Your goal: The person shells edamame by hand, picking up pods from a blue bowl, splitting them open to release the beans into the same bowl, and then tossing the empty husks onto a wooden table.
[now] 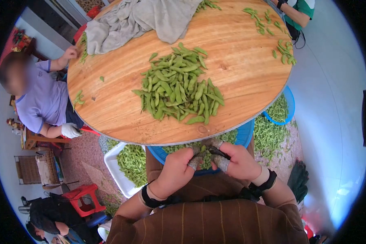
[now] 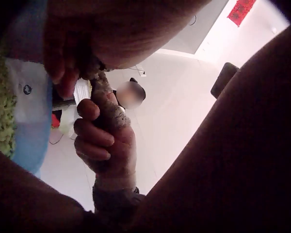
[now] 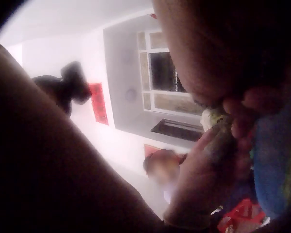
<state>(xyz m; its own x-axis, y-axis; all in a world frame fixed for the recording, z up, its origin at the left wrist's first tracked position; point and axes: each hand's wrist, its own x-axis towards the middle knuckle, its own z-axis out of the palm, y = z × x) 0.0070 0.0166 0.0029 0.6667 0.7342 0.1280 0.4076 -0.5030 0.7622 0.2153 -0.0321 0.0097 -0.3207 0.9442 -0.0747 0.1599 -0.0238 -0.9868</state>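
Note:
My left hand [image 1: 175, 167] and right hand [image 1: 242, 163] meet just below the near edge of the round wooden table [image 1: 248, 81], above a blue basin [image 1: 245, 136]. Between the fingertips they pinch a green soybean pod [image 1: 203, 151], mostly hidden by the fingers. Greyish, soiled wraps cover the thumbs and some fingers. In the left wrist view, the right hand [image 2: 111, 145] has its other fingers curled. The right wrist view catches a bit of green [image 3: 216, 116] between both hands. On the table lies a heap of soybean pods [image 1: 179, 85].
A grey cloth [image 1: 142, 20] lies at the table's far side. A white tub [image 1: 116, 166] of green pods stands at left, a blue basket [image 1: 290, 103] and spilled pods [image 1: 268, 136] at right. One person [image 1: 40, 89] sits left, another [image 1: 301, 14] at the far right.

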